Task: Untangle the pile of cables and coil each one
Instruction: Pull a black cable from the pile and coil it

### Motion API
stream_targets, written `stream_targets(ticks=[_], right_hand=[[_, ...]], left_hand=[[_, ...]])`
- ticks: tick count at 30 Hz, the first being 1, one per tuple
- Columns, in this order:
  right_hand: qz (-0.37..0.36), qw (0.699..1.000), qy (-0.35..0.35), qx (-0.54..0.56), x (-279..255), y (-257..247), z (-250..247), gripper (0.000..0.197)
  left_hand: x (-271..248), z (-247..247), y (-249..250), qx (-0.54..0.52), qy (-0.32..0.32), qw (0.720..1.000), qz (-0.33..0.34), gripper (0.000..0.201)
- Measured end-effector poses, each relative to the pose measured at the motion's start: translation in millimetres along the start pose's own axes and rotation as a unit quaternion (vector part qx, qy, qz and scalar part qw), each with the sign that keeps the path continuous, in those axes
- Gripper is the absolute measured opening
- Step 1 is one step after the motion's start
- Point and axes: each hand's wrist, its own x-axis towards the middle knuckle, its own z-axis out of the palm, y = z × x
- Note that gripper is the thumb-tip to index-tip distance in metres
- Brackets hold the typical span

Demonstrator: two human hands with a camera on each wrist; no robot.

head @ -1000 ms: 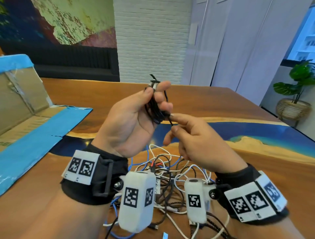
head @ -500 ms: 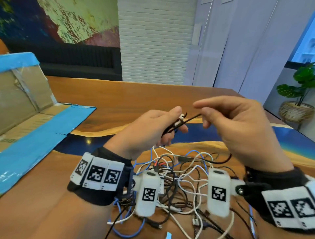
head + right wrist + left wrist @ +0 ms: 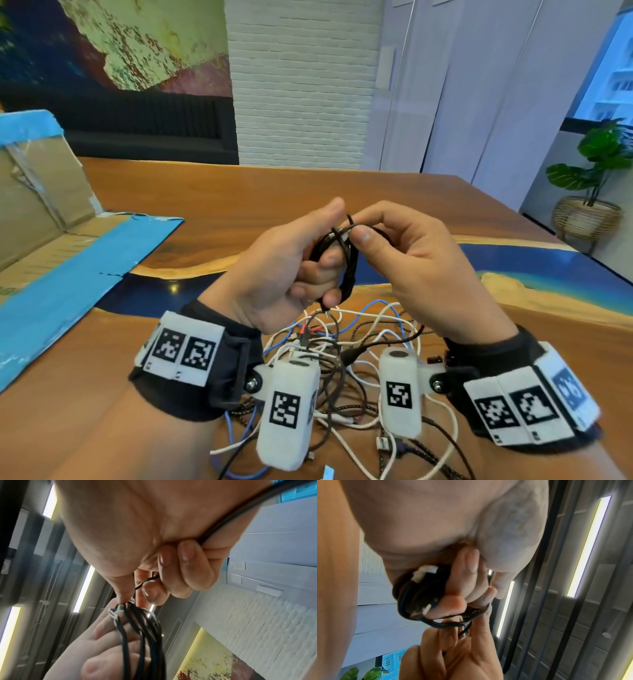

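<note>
A thin black cable (image 3: 349, 270), wound into a small coil, is held up above the table. My left hand (image 3: 291, 270) grips the coil, its fingers curled through the loops (image 3: 419, 595). My right hand (image 3: 404, 260) pinches the cable's loose end at the top of the coil between thumb and forefinger (image 3: 130, 601). A white plug (image 3: 424, 572) shows among the loops. Below both hands lies the tangled pile of cables (image 3: 342, 363), white, blue, black and braided, on the wooden table (image 3: 239, 192).
An opened cardboard box with blue tape (image 3: 51, 240) lies on the table at the left. A blue resin strip (image 3: 548, 274) runs across the tabletop. A potted plant (image 3: 592, 192) stands on the floor at the far right.
My right hand has come in from the right and now meets my left hand at the top of the coil. The stretched cable end is drawn back to the loops.
</note>
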Motion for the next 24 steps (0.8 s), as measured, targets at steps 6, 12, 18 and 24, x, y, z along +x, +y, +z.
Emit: stream_targets(ticks=[6, 12, 18, 24], right_hand=[[0.047, 0.986, 0.014, 0.157, -1, -3, 4, 0.016], [0.029, 0.984, 0.089, 0.153, 2, -1, 3, 0.015], [0.000, 0.990, 0.103, 0.094, -1, -7, 3, 0.014], [0.009, 1.000, 0.013, 0.001, -1, -5, 5, 0.029]], left_hand=[[5, 9, -2, 0.025, 0.042, 0.999, -0.011, 0.047], [6, 9, -2, -0.008, 0.070, 0.997, 0.003, 0.042], [7, 15, -4, -0.009, 0.084, 0.996, 0.030, 0.039], [4, 16, 3, -0.038, 0.104, 0.993, 0.038, 0.038]])
